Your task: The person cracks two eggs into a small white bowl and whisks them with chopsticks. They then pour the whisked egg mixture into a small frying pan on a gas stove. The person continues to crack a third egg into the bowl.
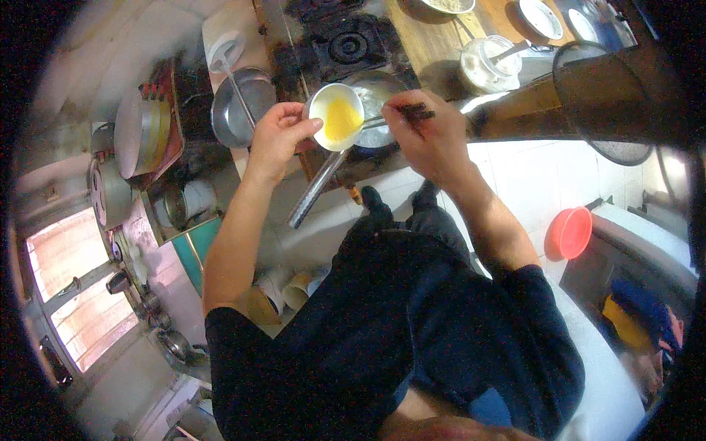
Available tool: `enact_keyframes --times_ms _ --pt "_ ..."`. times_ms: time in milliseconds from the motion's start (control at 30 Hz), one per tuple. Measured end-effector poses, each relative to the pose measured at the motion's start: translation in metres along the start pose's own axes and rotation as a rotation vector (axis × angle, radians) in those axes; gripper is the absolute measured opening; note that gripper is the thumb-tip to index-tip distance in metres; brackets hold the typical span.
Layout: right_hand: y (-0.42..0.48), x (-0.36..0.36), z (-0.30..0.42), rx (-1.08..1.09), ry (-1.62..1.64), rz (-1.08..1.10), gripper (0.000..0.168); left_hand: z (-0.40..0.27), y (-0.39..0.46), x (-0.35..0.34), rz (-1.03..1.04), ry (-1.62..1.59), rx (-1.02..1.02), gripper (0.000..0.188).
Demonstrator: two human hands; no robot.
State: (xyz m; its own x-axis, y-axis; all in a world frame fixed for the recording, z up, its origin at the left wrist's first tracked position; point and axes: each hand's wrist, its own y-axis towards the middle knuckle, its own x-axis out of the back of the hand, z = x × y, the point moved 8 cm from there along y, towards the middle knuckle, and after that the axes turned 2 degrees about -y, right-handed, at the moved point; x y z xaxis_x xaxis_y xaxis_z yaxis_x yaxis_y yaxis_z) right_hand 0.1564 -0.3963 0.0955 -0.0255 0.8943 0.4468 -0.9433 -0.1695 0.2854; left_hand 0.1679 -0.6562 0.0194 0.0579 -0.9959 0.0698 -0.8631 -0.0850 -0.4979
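My left hand (pixel 281 135) grips the rim of a small white bowl (pixel 316 105), its thumb over the edge. Yellow liquid that looks like beaten egg (pixel 341 120) lies in the bowl, which is tilted. Close to its right side, my right hand (pixel 427 129) is closed on dark-ended chopsticks (pixel 416 112); their thin tips reach to the bowl's rim. Behind and below the bowl, a metal frying pan (pixel 380 85) sits on the stove, partly hidden by the bowl and my right hand. Its metal handle (pixel 319 190) points towards me.
A black gas burner (pixel 348 47) is beyond the pan. At the left stands a metal wok (pixel 234 110) with a ladle (pixel 238 91). A glass jar (pixel 488 66) holding a spoon stands on the wooden counter, near white plates (pixel 540 19). A mesh strainer (pixel 623 146) hangs over the right edge.
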Motion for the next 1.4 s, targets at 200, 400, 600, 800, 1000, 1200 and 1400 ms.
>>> enact_keyframes --times_ms 200,400,600,800,1000,1200,1400 --pt "-0.02 0.03 -0.011 -0.068 0.032 -0.081 0.014 -0.002 0.007 -0.036 0.104 0.056 -0.074 0.048" --pt "-0.007 0.045 -0.029 -0.116 0.013 -0.135 0.017 -0.019 0.03 -0.06 0.106 0.142 -0.101 0.046" --pt "0.022 0.034 -0.033 -0.008 -0.05 -0.137 0.013 -0.033 0.048 -0.049 0.054 0.144 -0.131 0.048" --pt "0.033 0.012 -0.011 0.17 -0.076 -0.142 0.013 -0.038 0.037 -0.017 -0.028 0.171 -0.126 0.046" --pt "0.017 -0.004 -0.006 0.116 -0.037 -0.086 0.013 -0.025 0.011 -0.001 -0.034 0.135 -0.12 0.044" --pt "-0.014 0.008 -0.005 -0.072 0.047 -0.039 0.015 -0.009 -0.01 -0.014 0.029 0.119 -0.108 0.042" --pt "-0.026 0.034 -0.013 -0.021 0.011 -0.13 0.013 -0.015 -0.002 -0.047 0.121 0.125 -0.163 0.043"
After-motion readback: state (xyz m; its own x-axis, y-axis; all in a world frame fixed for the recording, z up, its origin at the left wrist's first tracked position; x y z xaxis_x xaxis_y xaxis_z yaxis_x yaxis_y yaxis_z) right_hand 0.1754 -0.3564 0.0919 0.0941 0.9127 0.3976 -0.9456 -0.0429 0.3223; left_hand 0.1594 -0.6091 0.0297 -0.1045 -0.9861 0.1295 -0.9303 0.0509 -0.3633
